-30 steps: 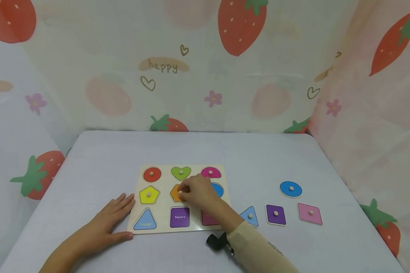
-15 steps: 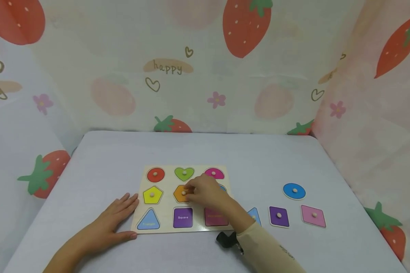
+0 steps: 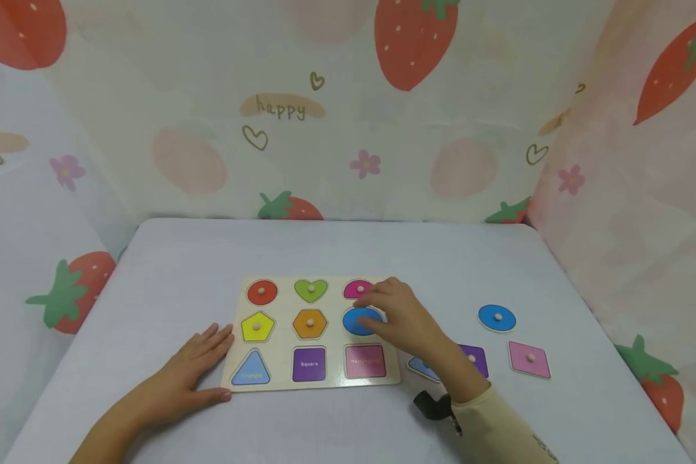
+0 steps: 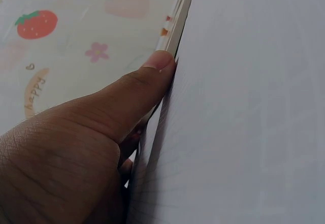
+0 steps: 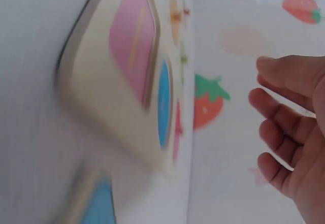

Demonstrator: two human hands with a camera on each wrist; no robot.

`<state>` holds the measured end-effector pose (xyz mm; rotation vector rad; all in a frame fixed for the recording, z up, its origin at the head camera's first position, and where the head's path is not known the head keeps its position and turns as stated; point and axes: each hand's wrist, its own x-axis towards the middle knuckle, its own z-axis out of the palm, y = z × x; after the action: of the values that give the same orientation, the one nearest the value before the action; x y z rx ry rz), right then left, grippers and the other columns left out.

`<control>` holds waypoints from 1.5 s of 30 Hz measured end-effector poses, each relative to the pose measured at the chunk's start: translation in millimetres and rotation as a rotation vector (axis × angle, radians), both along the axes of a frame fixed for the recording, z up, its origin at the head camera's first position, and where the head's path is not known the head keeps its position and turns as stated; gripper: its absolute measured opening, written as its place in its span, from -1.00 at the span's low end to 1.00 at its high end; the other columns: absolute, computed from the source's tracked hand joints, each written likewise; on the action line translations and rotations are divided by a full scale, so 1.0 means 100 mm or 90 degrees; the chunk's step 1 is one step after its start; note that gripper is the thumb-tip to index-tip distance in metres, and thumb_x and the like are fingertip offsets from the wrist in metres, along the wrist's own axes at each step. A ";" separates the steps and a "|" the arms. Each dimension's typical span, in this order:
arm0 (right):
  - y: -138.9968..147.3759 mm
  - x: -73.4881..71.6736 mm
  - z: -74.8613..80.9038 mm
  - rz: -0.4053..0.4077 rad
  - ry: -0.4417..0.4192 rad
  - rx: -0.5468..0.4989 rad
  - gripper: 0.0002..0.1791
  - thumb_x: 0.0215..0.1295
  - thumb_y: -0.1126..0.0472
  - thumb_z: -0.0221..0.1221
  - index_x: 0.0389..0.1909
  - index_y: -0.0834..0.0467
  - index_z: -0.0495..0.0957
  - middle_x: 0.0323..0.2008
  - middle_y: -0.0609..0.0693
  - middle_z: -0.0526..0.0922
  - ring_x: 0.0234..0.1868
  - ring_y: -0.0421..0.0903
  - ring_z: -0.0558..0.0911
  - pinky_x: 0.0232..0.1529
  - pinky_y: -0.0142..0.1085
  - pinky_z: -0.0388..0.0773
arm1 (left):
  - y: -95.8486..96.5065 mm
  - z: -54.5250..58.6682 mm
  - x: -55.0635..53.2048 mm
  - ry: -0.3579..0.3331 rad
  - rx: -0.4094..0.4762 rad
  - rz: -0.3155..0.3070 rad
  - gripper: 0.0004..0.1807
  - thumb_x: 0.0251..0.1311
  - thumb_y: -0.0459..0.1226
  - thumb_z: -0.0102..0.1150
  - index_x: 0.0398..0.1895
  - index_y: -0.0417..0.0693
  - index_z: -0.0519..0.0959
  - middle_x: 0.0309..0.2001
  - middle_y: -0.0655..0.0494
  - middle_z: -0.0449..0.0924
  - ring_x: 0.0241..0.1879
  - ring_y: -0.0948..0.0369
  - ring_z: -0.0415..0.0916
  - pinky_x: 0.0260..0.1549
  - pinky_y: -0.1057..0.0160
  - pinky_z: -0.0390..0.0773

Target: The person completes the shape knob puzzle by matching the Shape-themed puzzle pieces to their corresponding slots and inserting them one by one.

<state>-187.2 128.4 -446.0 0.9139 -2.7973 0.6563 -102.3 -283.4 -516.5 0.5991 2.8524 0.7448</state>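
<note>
A pale wooden shape puzzle board [image 3: 279, 309] lies on the white table. My left hand [image 3: 176, 370] lies flat beside it, fingertips and thumb at its left edge. Over the board's right side hovers my right hand [image 3: 403, 319], fingers loosely bent and nothing between them, as the right wrist view confirms. Below its fingers is the blue oval recess [image 3: 359, 320]. An orange hexagon [image 3: 303, 330] sits in the middle recess. Knobbed red circle [image 3: 255, 288], green heart [image 3: 303, 287], magenta half circle [image 3: 350, 291] and yellow pentagon [image 3: 249, 330] pieces fill others. Triangle, square and rectangle recesses show printed bottoms.
Right of the board lie a blue oval piece [image 3: 488, 314], a pink four-sided piece [image 3: 522, 367], a purple square piece [image 3: 479, 367] and a light blue triangle piece [image 3: 420, 368]. My right forearm partly covers the last two. Strawberry-print cloth [image 3: 336, 129] walls the table in.
My right hand has let go of the orange hexagon's knob and moved right, its fingers spreading. The left hand stays at the board's edge. The head view has shifted slightly.
</note>
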 end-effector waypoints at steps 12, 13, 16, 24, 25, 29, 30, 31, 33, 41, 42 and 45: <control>0.89 0.06 0.05 -0.040 0.162 -0.102 -0.69 0.12 0.33 0.49 -0.10 0.06 0.75 -0.11 -0.06 0.71 0.02 -0.03 0.54 0.02 -0.08 0.49 | -0.01 0.03 0.00 -0.019 0.006 0.008 0.14 0.04 0.38 0.30 0.64 0.15 0.13 0.65 0.21 0.01 0.65 -0.03 -0.20 0.29 0.73 -0.57; 0.94 0.06 0.05 -0.041 0.172 -0.115 -0.69 0.11 0.35 0.49 -0.10 0.07 0.75 -0.12 -0.04 0.71 0.01 -0.02 0.54 0.01 -0.09 0.47 | -0.01 0.03 0.00 -0.019 0.010 0.008 0.14 0.04 0.37 0.31 0.64 0.15 0.13 0.64 0.21 0.02 0.65 -0.03 -0.20 0.29 0.73 -0.57; 1.08 0.02 0.02 -0.054 0.200 -0.136 -0.68 0.09 0.38 0.49 -0.12 0.10 0.75 -0.12 -0.01 0.72 0.00 0.01 0.54 0.00 -0.12 0.44 | 0.00 0.02 0.00 -0.023 0.016 0.009 0.13 0.04 0.37 0.31 0.64 0.17 0.13 0.65 0.22 0.01 0.65 -0.03 -0.20 0.29 0.74 -0.57; 1.46 -0.07 -0.09 -0.137 0.292 -0.065 -0.72 0.02 0.41 0.51 -0.20 0.16 0.76 -0.24 0.08 0.72 -0.12 0.13 0.57 -0.15 0.00 0.37 | -0.02 -0.01 0.03 -0.010 0.005 0.015 0.14 0.03 0.38 0.31 0.63 0.15 0.15 0.64 0.19 0.04 0.64 -0.03 -0.18 0.28 0.74 -0.58; 1.51 -0.07 -0.11 -0.152 0.298 -0.064 -0.71 0.00 0.43 0.51 -0.21 0.18 0.76 -0.26 0.09 0.72 -0.13 0.15 0.57 -0.16 0.03 0.39 | -0.02 -0.01 0.03 -0.007 0.005 0.013 0.14 0.03 0.37 0.31 0.63 0.14 0.15 0.64 0.19 0.04 0.64 -0.03 -0.18 0.29 0.73 -0.58; 1.68 -0.06 -0.16 -0.206 0.299 -0.077 -0.71 -0.03 0.46 0.51 -0.24 0.21 0.76 -0.33 0.10 0.73 -0.19 0.19 0.59 -0.18 0.10 0.43 | -0.01 0.02 0.01 -0.002 0.009 0.003 0.13 0.05 0.38 0.30 0.63 0.14 0.15 0.64 0.19 0.04 0.64 -0.03 -0.17 0.31 0.73 -0.56; 1.72 -0.05 -0.18 -0.218 0.291 -0.079 -0.73 -0.02 0.45 0.51 -0.24 0.21 0.76 -0.34 0.10 0.74 -0.20 0.19 0.59 -0.18 0.10 0.42 | -0.01 0.02 0.00 -0.002 0.010 0.001 0.13 0.05 0.38 0.29 0.63 0.14 0.15 0.64 0.20 0.04 0.64 -0.03 -0.17 0.31 0.73 -0.56; 1.76 -0.05 -0.19 -0.231 0.278 -0.079 -0.74 0.00 0.44 0.50 -0.23 0.21 0.76 -0.34 0.10 0.74 -0.20 0.19 0.59 -0.18 0.10 0.41 | 0.00 0.02 0.00 -0.003 0.010 0.000 0.13 0.05 0.38 0.29 0.63 0.14 0.15 0.64 0.20 0.04 0.64 -0.03 -0.17 0.31 0.73 -0.56; 1.84 -0.04 -0.22 -0.257 0.241 -0.069 -0.76 0.07 0.41 0.47 -0.21 0.20 0.76 -0.32 0.10 0.74 -0.18 0.19 0.58 -0.18 0.11 0.40 | 0.00 0.02 -0.01 -0.007 0.009 0.001 0.13 0.04 0.39 0.28 0.63 0.14 0.15 0.64 0.20 0.04 0.64 -0.03 -0.18 0.30 0.73 -0.56; 2.13 -0.03 -0.30 -0.319 0.043 0.024 -0.73 0.29 0.17 0.37 -0.04 0.20 0.74 -0.18 0.18 0.74 -0.04 0.26 0.56 -0.09 0.27 0.39 | 0.00 0.01 -0.01 -0.001 0.008 0.001 0.14 0.04 0.39 0.29 0.62 0.11 0.17 0.64 0.18 0.05 0.64 -0.02 -0.17 0.31 0.73 -0.56; 2.15 -0.03 -0.30 -0.323 0.023 0.032 -0.72 0.30 0.15 0.36 -0.04 0.20 0.73 -0.19 0.18 0.74 -0.07 0.25 0.57 -0.09 0.26 0.39 | 0.00 0.01 0.00 0.001 0.008 0.000 0.14 0.04 0.39 0.29 0.62 0.10 0.17 0.64 0.17 0.05 0.64 -0.02 -0.17 0.31 0.72 -0.56; 2.20 -0.01 -0.30 -0.338 -0.043 0.028 -0.69 0.33 0.12 0.35 -0.01 0.22 0.72 -0.18 0.18 0.74 -0.09 0.20 0.58 -0.06 0.23 0.42 | 0.01 0.02 0.00 0.003 0.010 -0.002 0.14 0.04 0.38 0.30 0.62 0.10 0.17 0.64 0.17 0.06 0.64 -0.03 -0.17 0.32 0.72 -0.56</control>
<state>-188.3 348.1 -476.2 0.1272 -2.9278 0.5461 -102.3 -282.3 -514.4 0.6083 2.8524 0.7658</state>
